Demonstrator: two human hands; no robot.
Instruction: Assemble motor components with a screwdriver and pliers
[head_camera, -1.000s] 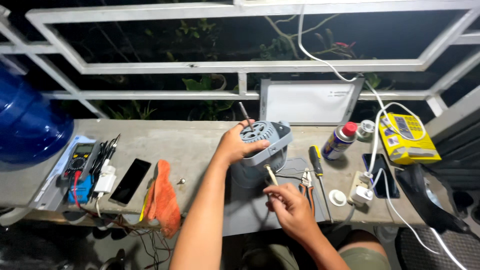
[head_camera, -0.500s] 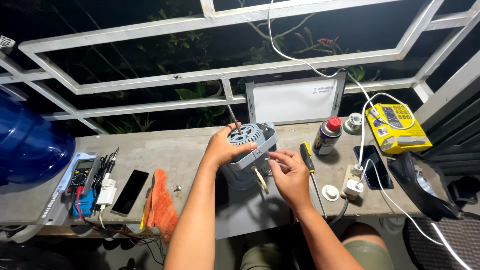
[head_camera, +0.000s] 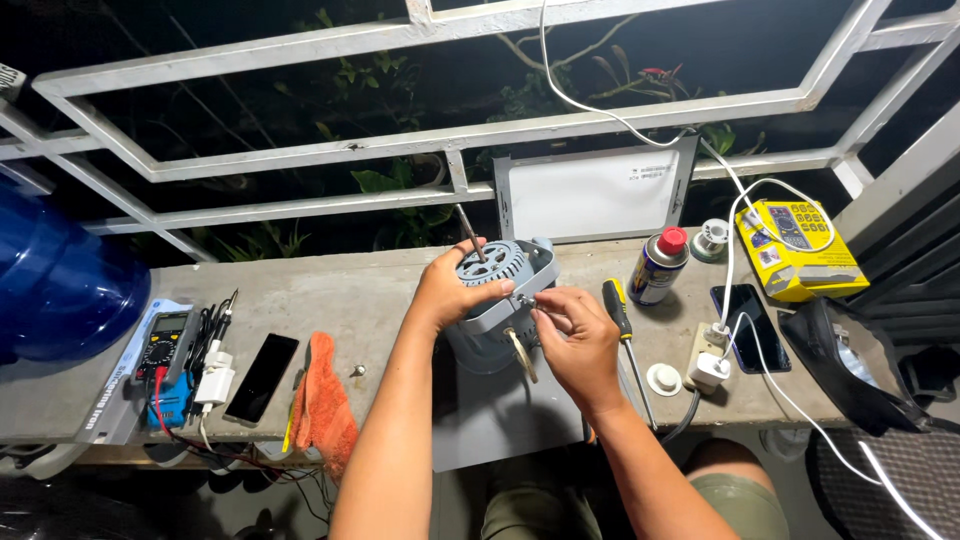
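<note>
A grey fan motor (head_camera: 497, 268) with a steel shaft sticking up stands on a grey round housing (head_camera: 480, 345) at the middle of the concrete ledge (head_camera: 370, 300). My left hand (head_camera: 450, 290) grips the motor from its left side. My right hand (head_camera: 575, 335) pinches a small part at the motor's right edge, and a tan-handled tool (head_camera: 520, 352) hangs under its fingers. A black and yellow screwdriver (head_camera: 622, 325) lies just right of that hand.
A spray can (head_camera: 657, 264), a yellow box (head_camera: 797, 248), a phone (head_camera: 750, 325) and a white plug strip (head_camera: 708, 358) with cables lie to the right. An orange cloth (head_camera: 322, 405), a dark phone (head_camera: 261, 376), a multimeter (head_camera: 165, 345) and a blue jug (head_camera: 55, 280) sit left. Railing behind.
My right hand rose from the front of the ledge to the motor's right side. The view shifted slightly and moved closer to the motor.
</note>
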